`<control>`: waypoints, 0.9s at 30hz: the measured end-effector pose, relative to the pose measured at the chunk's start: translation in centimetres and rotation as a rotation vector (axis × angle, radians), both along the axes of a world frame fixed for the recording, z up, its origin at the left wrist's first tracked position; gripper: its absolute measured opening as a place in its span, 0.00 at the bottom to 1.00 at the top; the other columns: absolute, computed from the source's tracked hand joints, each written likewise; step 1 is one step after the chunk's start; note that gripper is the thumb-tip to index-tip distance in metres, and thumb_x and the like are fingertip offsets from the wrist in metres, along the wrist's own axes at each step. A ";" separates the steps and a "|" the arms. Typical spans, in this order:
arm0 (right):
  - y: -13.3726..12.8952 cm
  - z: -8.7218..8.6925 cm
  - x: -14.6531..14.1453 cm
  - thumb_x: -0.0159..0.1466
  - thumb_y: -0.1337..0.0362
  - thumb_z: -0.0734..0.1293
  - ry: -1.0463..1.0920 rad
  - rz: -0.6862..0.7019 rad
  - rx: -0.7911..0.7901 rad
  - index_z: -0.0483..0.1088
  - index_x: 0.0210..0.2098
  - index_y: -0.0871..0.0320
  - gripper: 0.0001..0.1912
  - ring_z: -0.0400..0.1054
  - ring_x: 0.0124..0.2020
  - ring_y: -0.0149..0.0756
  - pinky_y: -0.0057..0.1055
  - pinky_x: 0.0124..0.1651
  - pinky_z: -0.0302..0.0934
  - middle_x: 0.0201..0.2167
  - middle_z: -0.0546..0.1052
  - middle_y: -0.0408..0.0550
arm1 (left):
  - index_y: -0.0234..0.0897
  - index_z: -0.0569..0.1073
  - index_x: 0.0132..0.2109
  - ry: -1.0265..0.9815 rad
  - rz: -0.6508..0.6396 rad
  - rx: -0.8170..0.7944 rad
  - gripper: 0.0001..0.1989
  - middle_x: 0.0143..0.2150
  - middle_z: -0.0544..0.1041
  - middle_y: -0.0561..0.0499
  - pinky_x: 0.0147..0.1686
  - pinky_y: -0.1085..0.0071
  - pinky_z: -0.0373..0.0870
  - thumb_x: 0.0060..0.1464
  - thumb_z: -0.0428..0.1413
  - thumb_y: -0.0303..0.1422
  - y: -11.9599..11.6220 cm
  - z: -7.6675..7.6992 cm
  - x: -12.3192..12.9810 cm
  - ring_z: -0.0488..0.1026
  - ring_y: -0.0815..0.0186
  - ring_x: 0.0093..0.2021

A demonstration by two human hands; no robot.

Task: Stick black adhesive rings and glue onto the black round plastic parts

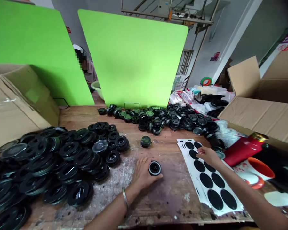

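Note:
My left hand [144, 174] is wrapped round a small round black part [155, 168] that stands on the table, its pale ring facing up. At the upper end of a white sheet of round black stickers [214, 182], my right hand [208, 156] has thumb and fingers pinched together over a sticker. Whether a sticker edge is between those fingertips is too small to make out. More such sheets lie stacked under the top one. A single black part with a greenish top [146, 141] sits just beyond my left hand.
Black ring-shaped parts [72, 172] are heaped on the left, and smaller round parts [156, 116] along the back. Green boards [134, 57] stand behind, with a person [90, 72] between them. At right are a red bottle [244, 148], an orange-lined mug [261, 169] and an open carton [261, 111].

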State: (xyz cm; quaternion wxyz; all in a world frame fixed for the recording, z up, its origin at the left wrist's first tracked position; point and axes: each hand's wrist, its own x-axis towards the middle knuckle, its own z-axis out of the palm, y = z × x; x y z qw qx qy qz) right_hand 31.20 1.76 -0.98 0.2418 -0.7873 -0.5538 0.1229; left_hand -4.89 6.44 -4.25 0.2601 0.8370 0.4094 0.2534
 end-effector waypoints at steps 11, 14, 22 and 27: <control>-5.9 -1.4 2.1 0.55 0.63 0.63 0.205 0.108 -0.043 0.71 0.32 0.56 0.08 0.68 0.27 0.36 0.29 0.30 0.59 0.25 0.75 0.44 | 0.44 0.63 0.57 -0.063 0.021 0.116 0.34 0.56 0.68 0.46 0.58 0.54 0.59 0.44 0.65 0.42 -0.9 1.1 0.5 0.64 0.52 0.57; -9.5 -1.7 1.7 0.55 0.62 0.63 0.185 0.103 -0.050 0.71 0.30 0.55 0.06 0.67 0.26 0.37 0.31 0.30 0.58 0.24 0.73 0.43 | 0.45 0.64 0.57 -0.104 0.039 0.183 0.30 0.57 0.67 0.46 0.61 0.52 0.56 0.48 0.63 0.39 -2.8 2.3 2.1 0.62 0.52 0.59; -12.3 -4.6 0.3 0.53 0.59 0.67 0.249 -0.035 0.117 0.71 0.35 0.56 0.12 0.68 0.33 0.40 0.37 0.38 0.65 0.33 0.74 0.49 | 0.36 0.74 0.40 -0.386 -0.113 -0.686 0.10 0.32 0.74 0.49 0.36 0.67 0.67 0.56 0.54 0.38 -8.3 2.4 13.6 0.70 0.64 0.32; -12.8 -4.4 0.6 0.54 0.54 0.68 0.559 -0.139 0.146 0.72 0.37 0.58 0.16 0.70 0.35 0.41 0.38 0.43 0.66 0.34 0.76 0.51 | 0.33 0.70 0.35 -0.505 -0.078 -1.249 0.11 0.26 0.72 0.53 0.35 0.69 0.68 0.49 0.61 0.35 -9.1 0.8 17.0 0.69 0.70 0.27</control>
